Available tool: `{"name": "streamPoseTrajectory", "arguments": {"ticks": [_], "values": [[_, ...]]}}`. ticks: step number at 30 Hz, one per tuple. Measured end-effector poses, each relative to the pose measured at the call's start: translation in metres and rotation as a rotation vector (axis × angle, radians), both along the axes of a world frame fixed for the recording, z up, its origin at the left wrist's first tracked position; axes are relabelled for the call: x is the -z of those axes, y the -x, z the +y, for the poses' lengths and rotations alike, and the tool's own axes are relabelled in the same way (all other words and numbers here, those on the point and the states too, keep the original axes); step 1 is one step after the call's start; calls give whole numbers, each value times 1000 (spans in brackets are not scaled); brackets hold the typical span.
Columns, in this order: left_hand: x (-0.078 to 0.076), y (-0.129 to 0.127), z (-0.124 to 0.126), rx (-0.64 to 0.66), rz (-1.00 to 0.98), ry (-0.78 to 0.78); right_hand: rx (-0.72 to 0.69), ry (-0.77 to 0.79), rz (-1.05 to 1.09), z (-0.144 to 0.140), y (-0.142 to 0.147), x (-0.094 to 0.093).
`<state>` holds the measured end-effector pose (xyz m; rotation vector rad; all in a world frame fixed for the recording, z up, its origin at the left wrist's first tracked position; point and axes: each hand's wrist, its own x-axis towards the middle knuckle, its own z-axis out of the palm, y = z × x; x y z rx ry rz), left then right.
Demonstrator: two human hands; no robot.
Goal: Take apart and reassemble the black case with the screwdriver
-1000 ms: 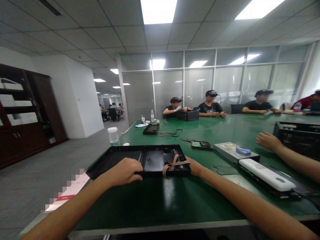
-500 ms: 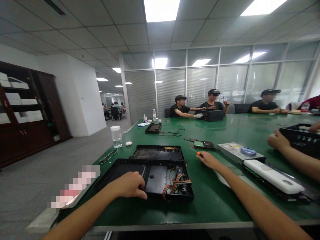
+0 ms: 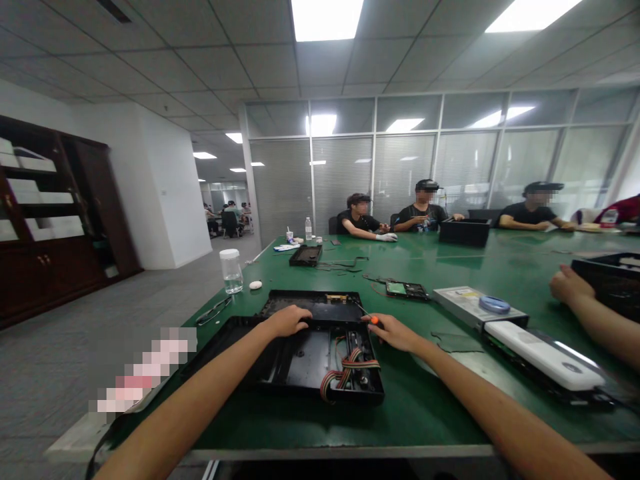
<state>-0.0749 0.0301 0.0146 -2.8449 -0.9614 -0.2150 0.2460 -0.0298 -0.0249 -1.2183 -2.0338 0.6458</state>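
Orange-handled screwdriver (image 3: 373, 319) is being gripped in the closed right hand (image 3: 395, 331), its tip hardly discernible; the black case (image 3: 305, 353) is being pressed by the loosely curled left hand (image 3: 289, 320).

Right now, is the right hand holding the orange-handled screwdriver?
Yes, the right hand is closed around the orange-handled screwdriver, whose thin shaft points toward the rear black case.

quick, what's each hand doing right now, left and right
Left hand: open, holding nothing, resting on the black case.
Right hand: closed on an orange-handled screwdriver.
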Motion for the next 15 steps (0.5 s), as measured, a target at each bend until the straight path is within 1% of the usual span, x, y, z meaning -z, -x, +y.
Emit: {"name": "streamPoseTrajectory", "arguments": {"ticks": [3, 4, 6, 9, 10, 12, 14, 15], "values": [[-4, 1, -5, -38, 57, -9, -3, -133, -32, -5, 2, -5], [-7, 1, -7, -58, 87, -1, 4, -157, -46, -6, 3, -6], [-12, 0, -9, -91, 154, 28, 1, -149, -98, -8, 4, -7], [-17, -2, -13, -102, 199, 42, -86, -140, -235, -9, 7, -7], [-18, -3, -15, -71, 180, 20, -109, -162, -281, -8, 8, -7], [-17, -5, -18, 55, 109, -53, -108, -199, -360, -7, 7, -6], [-15, -8, -20, 202, 58, -126, -53, -191, -422, -6, 2, -7], [-13, -9, -21, 255, 56, -156, -19, -175, -448, -5, -1, -8]]}}
